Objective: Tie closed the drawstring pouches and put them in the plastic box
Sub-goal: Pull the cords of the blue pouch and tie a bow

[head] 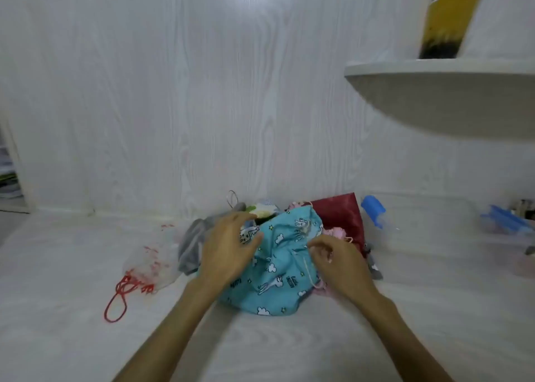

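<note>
Left hand (228, 247) rests with loose, spread fingers on the blue printed pouch (278, 269); right hand (337, 261) has fingers curled at its pale cord (307, 269), though whether it pinches the cord I cannot tell. Mouth looks unknotted, so tying seems barely begun. Count on the table (289, 347): one blue, one grey (192, 245), one red (341, 214), one clear pouch with red cord (153, 263), plus partly hidden ones; one plastic box (428, 216) at right, apparently empty of pouches.
</note>
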Tool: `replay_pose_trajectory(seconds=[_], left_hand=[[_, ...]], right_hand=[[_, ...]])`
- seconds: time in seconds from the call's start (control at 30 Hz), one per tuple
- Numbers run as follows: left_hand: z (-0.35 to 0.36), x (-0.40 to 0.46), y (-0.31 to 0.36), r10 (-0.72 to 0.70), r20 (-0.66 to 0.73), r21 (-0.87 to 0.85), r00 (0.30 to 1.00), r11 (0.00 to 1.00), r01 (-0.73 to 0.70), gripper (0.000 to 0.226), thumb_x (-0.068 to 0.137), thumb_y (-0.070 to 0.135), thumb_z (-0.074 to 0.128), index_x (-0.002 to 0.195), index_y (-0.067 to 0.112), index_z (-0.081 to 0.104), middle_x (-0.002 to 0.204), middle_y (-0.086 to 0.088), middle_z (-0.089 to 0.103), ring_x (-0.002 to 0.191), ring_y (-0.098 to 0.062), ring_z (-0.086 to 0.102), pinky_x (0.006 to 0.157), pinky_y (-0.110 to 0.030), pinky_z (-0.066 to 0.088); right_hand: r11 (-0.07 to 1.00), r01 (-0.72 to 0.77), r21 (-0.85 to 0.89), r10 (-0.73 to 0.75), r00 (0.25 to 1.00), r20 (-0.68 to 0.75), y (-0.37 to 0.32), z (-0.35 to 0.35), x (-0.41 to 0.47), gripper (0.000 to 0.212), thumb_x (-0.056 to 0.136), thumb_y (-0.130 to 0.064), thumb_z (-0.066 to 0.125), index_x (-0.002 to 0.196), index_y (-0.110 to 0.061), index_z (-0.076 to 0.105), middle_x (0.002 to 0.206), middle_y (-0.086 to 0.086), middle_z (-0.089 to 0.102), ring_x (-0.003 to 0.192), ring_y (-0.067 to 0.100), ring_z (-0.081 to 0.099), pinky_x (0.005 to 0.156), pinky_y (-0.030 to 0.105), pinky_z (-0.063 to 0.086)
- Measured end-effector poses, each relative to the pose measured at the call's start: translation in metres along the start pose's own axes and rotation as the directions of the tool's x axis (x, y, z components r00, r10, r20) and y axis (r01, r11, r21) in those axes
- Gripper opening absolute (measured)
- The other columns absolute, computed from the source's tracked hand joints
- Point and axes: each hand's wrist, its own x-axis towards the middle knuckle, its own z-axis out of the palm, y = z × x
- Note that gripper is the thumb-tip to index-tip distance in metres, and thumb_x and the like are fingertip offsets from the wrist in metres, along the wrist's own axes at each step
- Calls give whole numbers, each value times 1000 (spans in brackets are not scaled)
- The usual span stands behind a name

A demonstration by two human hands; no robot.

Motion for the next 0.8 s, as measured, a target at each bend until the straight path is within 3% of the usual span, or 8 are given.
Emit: replay_pose_trajectory(seconds=[0.07,0.13,0.23,0.33,0.5,0.57,0.7,0.8], left_hand=[[12,-12,-1,49,6,32,999,998,-50,65,79,58,55,137,29,46,147,14,39,135,-8,34,105,-24,28],[27,-26,-10,52,40,20,998,998,-53,78,74,66,49,143,30,39,145,14,40,133,-10,35,110,-29,25],[41,-33,-23,35,-36,9,999,999,-35,58,80,50,59,133,29,52,121,7,62,113,-19,52,98,-31,36],[43,-33,-32,78,-106,64,991,995,-71,34,82,29,60,116,30,66,99,10,67,96,-18,58,82,-27,29],[36,-26,-47,-25,-211,115,977,992,50,30,75,2,68,91,26,74,99,6,69,97,-22,58,88,-39,39],[30,-26,-50,-107,-243,153,964,977,147,37,70,-4,66,89,26,73,103,2,70,102,-27,57,91,-42,37],[6,-32,-38,-56,-324,74,945,994,84,52,66,1,67,114,20,61,122,-1,54,112,-22,45,94,-39,37],[4,-52,-4,211,-512,-32,833,964,-264,16,71,16,59,86,13,59,85,8,54,76,-9,46,68,-20,40]], right_hand=[[1000,4,14,-4,998,-67,6,12,-16,29,89,-29,62,117,-23,62,108,-11,61,98,6,54,80,21,42],[997,60,-42,-63,996,-69,16,31,-30,36,87,-31,65,121,-23,60,110,-12,56,101,5,48,83,22,41],[978,131,-162,-153,980,-131,36,47,-31,24,79,-28,74,102,-22,71,98,-7,62,90,13,54,75,33,50],[969,164,-184,-201,959,-202,44,49,-27,17,77,-37,73,90,-26,74,89,-11,63,85,12,55,73,28,42],[993,108,-49,-117,956,-270,40,51,-27,66,86,-72,30,60,-27,71,60,-15,61,74,0,48,71,22,34],[994,101,-33,-107,949,-295,32,47,-30,61,84,-70,34,59,-29,71,53,-15,58,71,-1,49,68,16,31],[982,43,185,12,958,-287,6,39,-38,21,80,-47,64,97,-34,62,77,-21,59,73,-3,55,59,14,38],[939,-62,337,122,980,-160,-8,41,-32,67,83,-31,68,140,-29,31,112,-23,48,87,-4,57,68,15,48]])
